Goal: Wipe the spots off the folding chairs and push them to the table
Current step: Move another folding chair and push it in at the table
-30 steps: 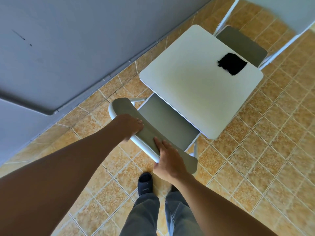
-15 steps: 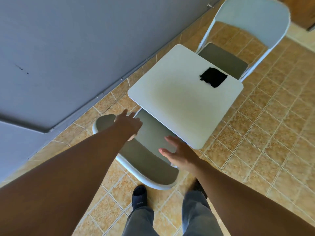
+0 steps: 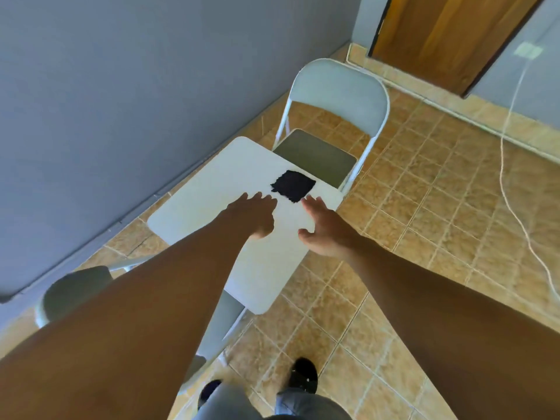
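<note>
Just beyond both hands' fingertips, a black, ragged-edged square cloth (image 3: 293, 185) lies flat on the smooth white, round-cornered table (image 3: 209, 204). The left hand (image 3: 254, 215) and right hand (image 3: 325, 230) hover above the tabletop, fingers spread, holding nothing. Past the cloth stands the far chair (image 3: 339, 89), grey with a metal frame. The near chair (image 3: 75, 286) is under the left forearm.

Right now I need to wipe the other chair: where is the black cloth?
In the head view, the black cloth lies on the white table, near its far corner beside the far folding chair, just beyond the left hand and right hand.
</note>
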A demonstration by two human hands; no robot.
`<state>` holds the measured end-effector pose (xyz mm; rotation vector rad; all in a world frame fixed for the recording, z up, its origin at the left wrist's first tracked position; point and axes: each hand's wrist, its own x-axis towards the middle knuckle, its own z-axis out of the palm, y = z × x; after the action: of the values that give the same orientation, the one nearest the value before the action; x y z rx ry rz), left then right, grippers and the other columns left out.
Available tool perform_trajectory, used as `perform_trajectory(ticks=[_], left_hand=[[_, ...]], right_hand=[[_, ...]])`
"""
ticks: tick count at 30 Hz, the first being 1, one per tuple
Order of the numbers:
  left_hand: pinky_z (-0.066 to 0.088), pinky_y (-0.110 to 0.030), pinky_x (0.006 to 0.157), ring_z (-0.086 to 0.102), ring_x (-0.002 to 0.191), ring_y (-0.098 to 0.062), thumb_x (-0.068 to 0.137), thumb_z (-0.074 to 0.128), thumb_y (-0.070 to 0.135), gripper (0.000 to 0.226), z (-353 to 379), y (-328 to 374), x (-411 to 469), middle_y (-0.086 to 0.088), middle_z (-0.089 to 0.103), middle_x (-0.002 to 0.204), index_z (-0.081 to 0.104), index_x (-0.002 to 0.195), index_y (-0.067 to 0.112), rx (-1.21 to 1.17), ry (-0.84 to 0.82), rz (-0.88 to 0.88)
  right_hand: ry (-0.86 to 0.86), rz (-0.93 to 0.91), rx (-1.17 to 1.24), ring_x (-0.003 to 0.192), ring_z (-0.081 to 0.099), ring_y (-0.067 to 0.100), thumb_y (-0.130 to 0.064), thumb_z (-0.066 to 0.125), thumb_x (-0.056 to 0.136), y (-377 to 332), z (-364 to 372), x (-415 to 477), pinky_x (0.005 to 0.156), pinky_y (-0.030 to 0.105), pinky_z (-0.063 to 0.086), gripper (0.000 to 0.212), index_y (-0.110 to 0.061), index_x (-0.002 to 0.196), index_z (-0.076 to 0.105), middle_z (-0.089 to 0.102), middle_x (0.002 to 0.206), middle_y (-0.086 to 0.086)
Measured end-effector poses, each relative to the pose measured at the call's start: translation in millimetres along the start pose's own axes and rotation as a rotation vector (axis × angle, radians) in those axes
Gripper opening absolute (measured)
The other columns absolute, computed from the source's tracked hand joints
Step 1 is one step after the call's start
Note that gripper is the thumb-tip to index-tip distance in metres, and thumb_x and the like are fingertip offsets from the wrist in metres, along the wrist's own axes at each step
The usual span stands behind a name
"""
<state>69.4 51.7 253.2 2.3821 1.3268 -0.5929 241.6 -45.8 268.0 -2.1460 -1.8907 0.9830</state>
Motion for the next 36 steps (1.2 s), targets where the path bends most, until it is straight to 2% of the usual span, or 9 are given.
perform_trajectory(ticks=[4,6,10,13,17,21,23,28,36], left_hand=[[0.018,-0.049,0.117,0.009,0.147,-0.031,0.100,0.026,0.037,0.054,-34,64,23,-0.003,0.008,0.161,0.014,0.151,0.025,-0.001,0.028,-0.006],[0.021,-0.049,0.117,0.014,0.146,-0.031,0.100,0.027,0.039,0.054,-46,91,39,-0.004,0.012,0.160,0.017,0.150,0.022,0.025,0.036,0.031],[0.018,-0.048,0.118,0.012,0.147,-0.029,0.100,0.025,0.042,0.057,-59,120,86,-0.005,0.012,0.160,0.015,0.151,0.018,0.033,0.011,0.061],[0.022,-0.051,0.116,0.017,0.145,-0.031,0.099,0.025,0.044,0.057,-75,133,130,-0.006,0.017,0.159,0.018,0.150,0.018,0.022,0.026,0.049],[0.010,-0.046,0.120,0.008,0.148,-0.026,0.099,0.024,0.044,0.058,-101,144,196,-0.005,0.008,0.161,0.014,0.151,0.019,0.001,0.004,0.037],[0.023,-0.048,0.115,0.022,0.143,-0.030,0.096,0.030,0.046,0.060,-139,159,259,-0.008,0.022,0.157,0.024,0.147,0.015,-0.034,0.002,0.004],[0.023,-0.047,0.115,0.026,0.141,-0.031,0.096,0.029,0.045,0.059,-158,169,285,-0.010,0.025,0.155,0.027,0.146,0.012,-0.015,0.028,0.010],[0.019,-0.046,0.117,0.025,0.142,-0.029,0.096,0.025,0.046,0.063,-191,187,336,-0.010,0.022,0.157,0.022,0.148,0.011,-0.017,-0.002,-0.009],[0.029,-0.049,0.112,0.026,0.142,-0.032,0.095,0.027,0.047,0.062,-239,219,427,-0.006,0.023,0.157,0.024,0.148,0.015,-0.120,0.032,-0.157]], right_hand=[[0.059,0.007,-0.132,0.152,-0.009,0.020,-0.030,0.044,0.101,43,-49,10,0.123,0.042,0.013,0.073,-0.014,0.156,-0.002,-0.011,0.165,0.004],[0.084,-0.004,-0.170,0.152,-0.008,0.023,-0.028,0.042,0.102,63,-71,18,0.124,0.041,0.011,0.073,-0.010,0.156,-0.003,-0.010,0.165,0.007],[0.092,-0.027,-0.235,0.152,-0.004,0.026,-0.026,0.042,0.101,98,-107,40,0.123,0.040,0.010,0.071,-0.006,0.155,0.000,-0.004,0.165,0.010],[0.082,-0.036,-0.271,0.152,0.000,0.028,-0.023,0.046,0.100,125,-138,60,0.121,0.041,0.014,0.072,-0.005,0.155,0.004,0.000,0.164,0.011],[0.089,0.012,-0.295,0.148,0.015,0.033,-0.021,0.050,0.097,168,-185,98,0.115,0.043,0.027,0.067,-0.005,0.151,0.014,0.009,0.162,0.012],[0.042,0.031,-0.345,0.149,0.010,0.031,-0.022,0.046,0.098,207,-233,136,0.117,0.041,0.023,0.068,-0.005,0.153,0.009,0.006,0.163,0.011],[0.042,0.032,-0.350,0.150,0.009,0.030,-0.024,0.046,0.099,223,-255,154,0.117,0.040,0.022,0.071,-0.007,0.154,0.004,0.002,0.164,0.010],[0.012,0.011,-0.311,0.152,-0.006,0.024,-0.028,0.051,0.096,252,-306,207,0.123,0.040,0.007,0.081,-0.011,0.156,-0.002,-0.007,0.165,0.006],[-0.029,-0.145,-0.371,0.151,-0.010,0.020,-0.024,0.046,0.099,295,-375,317,0.124,0.038,0.004,0.078,-0.014,0.156,-0.005,-0.013,0.164,0.002]])
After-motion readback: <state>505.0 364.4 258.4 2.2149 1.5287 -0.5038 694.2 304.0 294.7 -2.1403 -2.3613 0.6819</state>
